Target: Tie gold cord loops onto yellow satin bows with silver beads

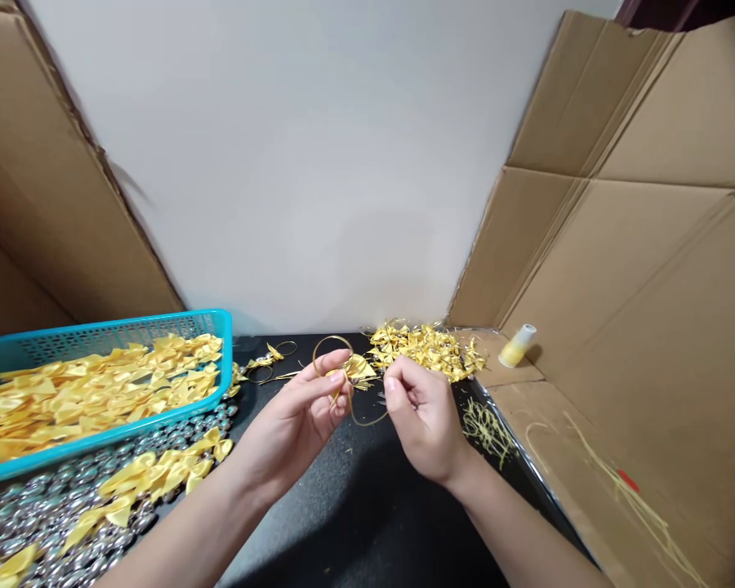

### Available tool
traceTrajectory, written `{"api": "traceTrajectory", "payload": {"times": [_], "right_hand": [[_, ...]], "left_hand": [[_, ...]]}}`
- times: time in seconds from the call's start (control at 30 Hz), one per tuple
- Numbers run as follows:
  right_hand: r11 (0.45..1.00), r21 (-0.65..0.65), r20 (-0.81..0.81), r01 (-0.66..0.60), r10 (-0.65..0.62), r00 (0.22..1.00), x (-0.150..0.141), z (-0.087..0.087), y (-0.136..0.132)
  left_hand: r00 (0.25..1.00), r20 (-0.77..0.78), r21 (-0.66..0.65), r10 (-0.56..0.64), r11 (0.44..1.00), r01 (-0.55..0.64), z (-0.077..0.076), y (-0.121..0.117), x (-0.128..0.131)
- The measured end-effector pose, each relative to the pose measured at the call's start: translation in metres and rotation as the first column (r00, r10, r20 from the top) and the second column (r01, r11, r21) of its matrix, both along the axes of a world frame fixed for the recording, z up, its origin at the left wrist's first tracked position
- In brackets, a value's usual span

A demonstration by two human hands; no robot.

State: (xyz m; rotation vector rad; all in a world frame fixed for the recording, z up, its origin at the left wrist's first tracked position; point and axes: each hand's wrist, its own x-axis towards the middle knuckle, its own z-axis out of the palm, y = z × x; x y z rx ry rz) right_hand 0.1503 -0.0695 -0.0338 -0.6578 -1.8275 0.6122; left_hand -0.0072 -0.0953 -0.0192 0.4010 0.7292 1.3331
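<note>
Over the middle of the black table, my left hand (309, 400) is closed in a pinch on a yellow ribbon bow (360, 369) with thin gold cord. One loop of the cord (316, 347) stands up above my fingers. A lower stretch of the same cord curves across to my right hand (421, 416), which is curled into a fist around it. The cord's end is hidden inside that fist. A small grey pointed bit shows beside the right fingers; I cannot make out what it is.
At left, a teal basket (226, 359) holds yellow bows, with silvery beads (73, 490) and more bows in front. A pile of corded bows (429, 347) lies behind my hands. Cord scraps (488, 429) and a thread spool (517, 346) are at right. Cardboard walls (649, 269) flank the table.
</note>
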Motion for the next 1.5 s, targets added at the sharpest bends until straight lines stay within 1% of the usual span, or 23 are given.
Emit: {"api": "traceTrajectory", "payload": {"times": [0.07, 0.27, 0.53, 0.77, 1.0, 1.2, 1.37, 1.5], "right_hand": [[1.000, -0.004, -0.005, -0.001, 0.001, 1.000, -0.001, 0.000, 0.000], [0.998, -0.034, -0.003, -0.049, 0.049, 0.999, 0.000, -0.001, 0.002], [0.980, -0.128, -0.046, -0.154, 0.149, 0.988, 0.003, -0.004, 0.007], [0.950, -0.169, -0.092, -0.262, 0.249, 0.964, 0.006, -0.008, 0.009], [0.936, -0.195, -0.111, -0.292, 0.275, 0.955, 0.003, -0.007, 0.008], [0.934, -0.208, -0.139, -0.292, 0.267, 0.954, 0.002, -0.011, 0.009], [0.935, -0.208, -0.154, -0.287, 0.259, 0.954, 0.002, -0.015, 0.012], [0.925, -0.200, -0.169, -0.322, 0.291, 0.942, 0.003, -0.016, 0.013]], "left_hand": [[1.000, 0.000, -0.004, 0.007, 1.000, -0.007, 0.000, -0.001, 0.001], [1.000, 0.011, -0.001, -0.025, 1.000, 0.025, -0.001, 0.000, 0.002], [0.999, 0.032, -0.076, -0.012, 0.997, 0.014, 0.002, -0.002, 0.003], [0.990, 0.105, -0.096, -0.097, 0.990, 0.107, 0.002, -0.003, 0.002], [0.987, 0.120, -0.117, -0.107, 0.986, 0.121, 0.002, -0.004, 0.002], [0.979, 0.157, -0.106, -0.130, 0.983, 0.148, 0.001, -0.005, 0.001], [0.966, 0.194, -0.030, -0.172, 0.983, 0.181, 0.000, -0.007, 0.000], [0.961, 0.201, -0.006, -0.191, 0.981, 0.196, -0.001, -0.007, 0.000]]}}
